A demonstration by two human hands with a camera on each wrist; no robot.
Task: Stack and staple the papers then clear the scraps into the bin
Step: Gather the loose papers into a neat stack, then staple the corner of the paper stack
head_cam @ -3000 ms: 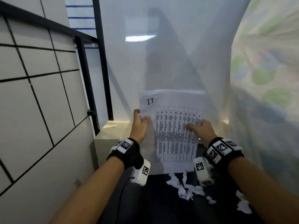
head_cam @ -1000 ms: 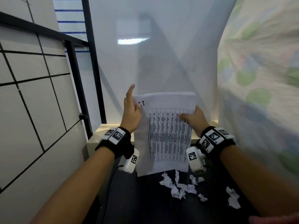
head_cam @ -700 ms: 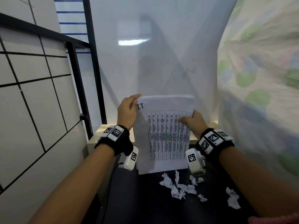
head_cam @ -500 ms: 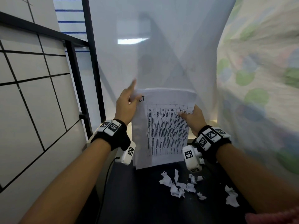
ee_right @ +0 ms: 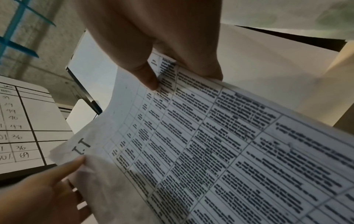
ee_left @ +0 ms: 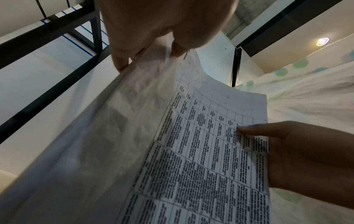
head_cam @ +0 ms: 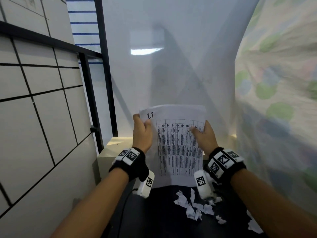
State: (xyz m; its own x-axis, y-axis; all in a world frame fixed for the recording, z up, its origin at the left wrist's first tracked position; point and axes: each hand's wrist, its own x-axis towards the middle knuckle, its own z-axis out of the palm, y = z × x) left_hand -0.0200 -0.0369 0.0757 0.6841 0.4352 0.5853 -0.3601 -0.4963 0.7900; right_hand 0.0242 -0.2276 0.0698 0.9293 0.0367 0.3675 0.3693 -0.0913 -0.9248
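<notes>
I hold a stack of printed papers (head_cam: pixel 178 145) upright over the dark table (head_cam: pixel 154 220), its bottom edge close above the table top. The top sheet bears a table of text and "I.T" in its upper left corner. My left hand (head_cam: pixel 142 129) pinches the stack's upper left edge, thumb in front. In the left wrist view the papers (ee_left: pixel 191 151) curve away below that hand (ee_left: pixel 153 50). My right hand (head_cam: pixel 202 134) pinches the upper right edge, and the right wrist view shows its thumb (ee_right: pixel 147 77) on the papers (ee_right: pixel 210 144). Crumpled paper scraps (head_cam: pixel 193 206) lie on the table.
A white tiled wall (head_cam: pixel 34 117) with a black frame (head_cam: pixel 106 74) stands at the left. A white panel (head_cam: pixel 171 66) rises behind the table. A patterned cloth (head_cam: pixel 277 100) hangs at the right. More scraps (head_cam: pixel 253 225) lie at the table's right edge. No stapler or bin shows.
My left hand's raised finger came down and it now pinches the stack's top left corner again. The stack dropped slightly toward the table. The right hand kept its hold.
</notes>
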